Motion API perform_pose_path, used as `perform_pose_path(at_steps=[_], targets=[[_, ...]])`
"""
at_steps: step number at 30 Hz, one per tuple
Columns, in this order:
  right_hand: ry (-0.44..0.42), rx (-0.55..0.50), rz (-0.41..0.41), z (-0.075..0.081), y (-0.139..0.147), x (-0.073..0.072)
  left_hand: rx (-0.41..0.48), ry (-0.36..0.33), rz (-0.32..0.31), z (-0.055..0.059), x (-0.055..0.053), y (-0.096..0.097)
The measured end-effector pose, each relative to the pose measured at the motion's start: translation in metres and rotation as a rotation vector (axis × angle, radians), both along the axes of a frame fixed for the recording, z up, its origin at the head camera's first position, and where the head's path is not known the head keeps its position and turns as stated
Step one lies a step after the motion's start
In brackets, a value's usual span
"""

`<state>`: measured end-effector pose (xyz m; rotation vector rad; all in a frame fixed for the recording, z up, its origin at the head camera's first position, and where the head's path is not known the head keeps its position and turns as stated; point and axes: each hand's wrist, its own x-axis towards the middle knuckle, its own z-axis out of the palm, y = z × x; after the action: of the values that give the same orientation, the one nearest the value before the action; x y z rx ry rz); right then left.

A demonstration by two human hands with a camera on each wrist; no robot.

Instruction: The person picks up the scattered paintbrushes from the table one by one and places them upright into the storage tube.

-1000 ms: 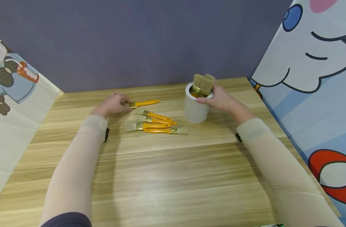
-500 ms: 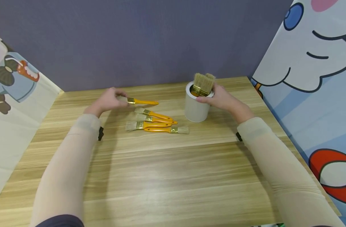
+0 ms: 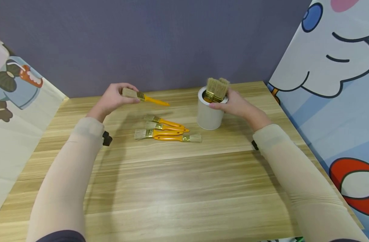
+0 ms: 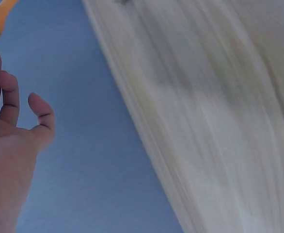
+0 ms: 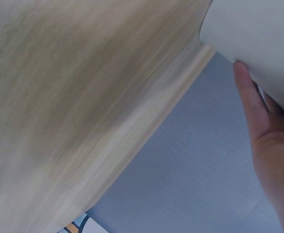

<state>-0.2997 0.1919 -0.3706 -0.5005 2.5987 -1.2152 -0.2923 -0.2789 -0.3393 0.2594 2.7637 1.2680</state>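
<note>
Overall, a wood-grained table (image 3: 184, 191) fills the scene, bounded on the far side by a plain blue-grey wall (image 3: 172, 43). Cartoon-printed panels stand at either side, the right panel (image 3: 332, 74) showing more of its design than the left panel (image 3: 18, 104). Two pale sleeves (image 3: 63, 181) reach from the near edge, a small black device (image 3: 107, 138) at each wrist. A white can (image 3: 208, 116) stands upright on the far right part of the table. The right hand (image 3: 237, 106) grips its right side near the rim, thumb to the front; the right wrist view shows fingers along the wall. The left hand (image 3: 112, 99), at far left, pinches a raised brush (image 3: 145, 98) by its bristles, the orange handle pointing right. Upturned brushes (image 3: 217, 88) stand in the can, bristles above the rim. Left of the can, four brushes (image 3: 167, 133) lie close together on the table: the nearest has its bristles to the right, the other three to the left.
</note>
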Motion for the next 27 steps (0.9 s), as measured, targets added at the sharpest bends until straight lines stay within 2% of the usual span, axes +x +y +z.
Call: perform_pose_path(at_steps=[6, 12, 19, 23, 25, 27], targets=[[-0.004, 0.003, -0.003, 0.001, -0.001, 0.001, 0.112, 0.011, -0.003, 0.014, 0.003, 0.009], [-0.013, -0.009, 0.003, 0.002, -0.002, 0.001, 0.237, 0.068, -0.033, 0.034, 0.005, 0.022], [-0.020, -0.020, 0.007, 0.002, -0.001, 0.001, 0.433, 0.144, -0.062, 0.060, 0.006, 0.043], [-0.023, -0.013, 0.007, 0.002, 0.000, 0.001, 0.557, 0.177, -0.099, 0.074, 0.007, 0.053], [-0.024, -0.014, 0.007, 0.002, 0.000, 0.001, 0.589, 0.183, -0.118, 0.081, 0.007, 0.059], [-0.025, -0.015, 0.006, 0.002, 0.000, 0.001, 0.585, 0.186, -0.130, 0.086, 0.007, 0.065]])
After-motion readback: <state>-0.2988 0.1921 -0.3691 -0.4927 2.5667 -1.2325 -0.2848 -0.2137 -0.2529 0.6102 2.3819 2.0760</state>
